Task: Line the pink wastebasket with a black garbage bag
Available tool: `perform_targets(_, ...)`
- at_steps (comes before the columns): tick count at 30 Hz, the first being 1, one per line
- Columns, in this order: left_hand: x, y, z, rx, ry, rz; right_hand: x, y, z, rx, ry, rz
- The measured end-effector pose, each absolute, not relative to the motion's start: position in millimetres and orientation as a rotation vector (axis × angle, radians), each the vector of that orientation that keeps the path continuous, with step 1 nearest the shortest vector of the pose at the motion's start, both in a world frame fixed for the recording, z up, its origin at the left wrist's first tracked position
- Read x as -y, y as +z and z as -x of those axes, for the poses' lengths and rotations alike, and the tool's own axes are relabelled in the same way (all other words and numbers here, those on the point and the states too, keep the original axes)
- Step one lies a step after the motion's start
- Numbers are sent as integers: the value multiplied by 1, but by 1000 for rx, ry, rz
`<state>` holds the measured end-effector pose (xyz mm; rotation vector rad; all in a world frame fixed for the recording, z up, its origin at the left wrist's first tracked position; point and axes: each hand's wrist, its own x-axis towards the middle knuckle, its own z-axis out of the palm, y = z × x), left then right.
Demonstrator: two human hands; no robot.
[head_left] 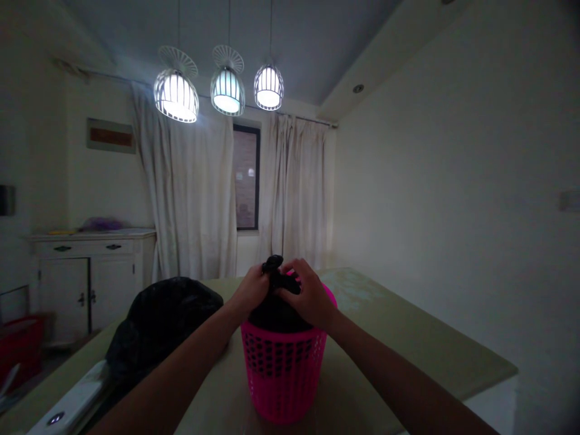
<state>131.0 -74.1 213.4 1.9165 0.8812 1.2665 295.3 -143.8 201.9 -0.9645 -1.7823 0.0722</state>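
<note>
Left hand (254, 286) clenched on the gathered neck of a black bag (280, 315), a twisted tuft standing up beside its fingers. Right hand (310, 295) closes thumb and fingers round another dark fold; the overlap hides exactly where they meet.

Dial centred on the basket, six towards the wearer: left hand at eleven, right at one. The opposed grip probably keeps the plastic taut and the neck bunched.

The bag sits inside the pink basket (285, 393), its dark bulk filling the mouth and showing through the upper holes; the lower wall looks plain pink. Basket upright, squarely between the forearms, likely so that both hands reach the neck equally and the walls prop the soft bag.

All this on a pale green bench (389, 356). Between eight and nine, near the edge: a white object (72, 400) with a dark oval mark; cannot tell what it is. Nine to ten: loose black plastic (174, 314), heaped beside the left forearm, perhaps set aside to leave the basket room.

Farther off: red container (20, 350) at nine, low; white cabinet (66, 296) towards ten, purple item (103, 223) on top. Pale curtains (194, 193) stand beyond, flanking a narrow window (246, 187) near half past eleven. Three lit lamps (227, 90) hang high at eleven.
</note>
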Motion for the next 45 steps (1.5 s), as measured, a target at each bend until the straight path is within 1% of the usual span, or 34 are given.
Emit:
perform_targets(6,72,212,-129,-882,1219,-1850,143,206,-297,1891,2,942)
perform_targets(8,64,213,-122,-904,1226,-1860,144,209,-306,1951,55,909)
perform_targets(11,48,210,-101,-1007,1327,-1861,152,210,-335,2068,201,871)
perform_targets(16,34,188,-56,-1170,1427,-1813,177,199,-395,2122,445,938)
perform_targets(21,40,168,-51,-1134,1501,-1813,181,193,-419,2032,485,992)
perform_targets(25,52,165,-55,-894,1430,-1627,170,201,-408,1760,535,1083)
perform_targets(27,59,159,-55,-826,1462,-1506,164,206,-394,1725,535,1147)
perform_targets(31,69,122,-57,-743,1688,-1326,152,209,-358,2002,466,1304)
perform_targets(35,78,63,-68,-736,1677,-1168,134,202,-329,2294,541,1308)
perform_targets(37,82,41,-75,-763,1642,-1146,123,197,-321,2338,509,1345)
perform_targets(40,83,26,-85,-744,1561,-1099,107,193,-314,2364,425,1394)
perform_targets(45,66,20,-91,-679,1469,-947,86,192,-307,2367,317,1257)
